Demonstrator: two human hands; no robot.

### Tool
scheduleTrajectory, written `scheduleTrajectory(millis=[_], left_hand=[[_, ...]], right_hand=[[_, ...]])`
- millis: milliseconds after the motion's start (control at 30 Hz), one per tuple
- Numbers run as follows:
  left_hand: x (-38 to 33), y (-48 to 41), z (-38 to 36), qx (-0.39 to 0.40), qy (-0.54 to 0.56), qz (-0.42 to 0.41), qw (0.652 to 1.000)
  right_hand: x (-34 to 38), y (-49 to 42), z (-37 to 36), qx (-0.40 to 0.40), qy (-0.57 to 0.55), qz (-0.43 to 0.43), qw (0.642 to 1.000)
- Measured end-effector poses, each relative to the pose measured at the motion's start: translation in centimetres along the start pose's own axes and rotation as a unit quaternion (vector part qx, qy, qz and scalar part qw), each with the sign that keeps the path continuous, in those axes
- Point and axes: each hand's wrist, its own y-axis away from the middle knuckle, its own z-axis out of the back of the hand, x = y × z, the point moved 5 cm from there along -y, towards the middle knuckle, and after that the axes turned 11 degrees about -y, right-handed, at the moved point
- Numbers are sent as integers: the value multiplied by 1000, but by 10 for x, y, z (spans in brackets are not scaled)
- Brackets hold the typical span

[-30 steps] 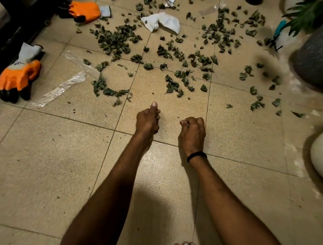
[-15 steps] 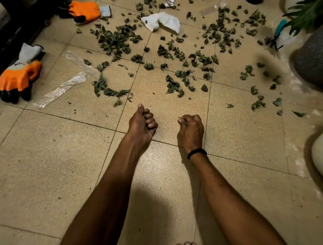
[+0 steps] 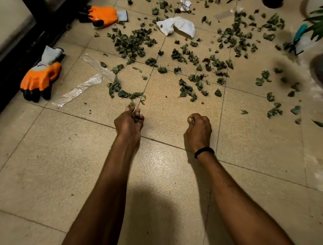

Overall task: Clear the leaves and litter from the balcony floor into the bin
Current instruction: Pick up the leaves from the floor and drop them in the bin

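Plainly I was at the very start of the gathering step: my left hand [image 3: 129,122] was down at the near edge of the leaves [image 3: 132,42], its fingers bunched round a small pinch of them, while my right hand [image 3: 198,130] hung just beside it, curled into a fist with nothing showing in it. Nearly all the mess lay on the tiled floor [image 3: 44,159] ahead of me, spread from my fingertips to the far pots, and the bin was nowhere in view. I judged the task barely begun. The next move called for more than pinching: both hands opened wide, the loose leaves raked into one heap, scooped up and carried to wherever the bin stood. The leaves were too many to count, dozens at least. Of litter I made out two pieces of white paper, one big [image 3: 178,24] and one small and crumpled, and two clear plastic strips [image 3: 78,91] meeting at an angle. Two orange gloves [image 3: 41,77] lay well apart on my left, and two teal-handled tools [image 3: 298,34] lay to my right; those I judged not rubbish.
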Motion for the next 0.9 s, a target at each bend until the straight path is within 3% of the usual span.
scheduleTrajectory(millis=[67,100,133,200,233,267,333,433,500,567,633,767,800,900], left_hand=[[-9,-2,10,-46,-106,-70,991],[-16,-3,16,-72,-197,-132,969],[-24,-3,20,-98,-307,-207,924],[-36,4,18,-149,-507,-341,778],[-38,7,15,-161,-569,-378,712],[-38,6,10,-159,-614,-399,662],[-34,-3,3,-151,-691,-398,585],[-32,-19,-2,-179,-759,-378,499],[-31,-20,-6,-178,-770,-391,471],[-31,-22,-7,-164,-753,-412,487],[-36,-19,-2,-172,-710,-425,535],[-59,-32,23,-223,-548,-290,752],[-65,-38,30,-232,-510,-270,783],[-81,-48,38,-228,-472,-251,813]], right_hand=[[7,-5,-3,8,-129,-63,990],[10,-8,-9,28,-238,-122,963],[15,-9,-16,60,-367,-193,908],[33,-7,-30,112,-569,-297,759],[40,-9,-36,122,-602,-316,723],[48,-12,-42,130,-607,-317,717],[63,-18,-56,142,-572,-274,760],[79,-34,-74,134,-342,-105,924],[93,-42,-86,126,-199,10,972],[107,-45,-102,136,-130,80,979],[116,-46,-120,159,-79,118,977],[124,-41,-145,176,37,175,968],[126,-42,-146,166,58,195,965],[130,-46,-145,149,59,206,965]])
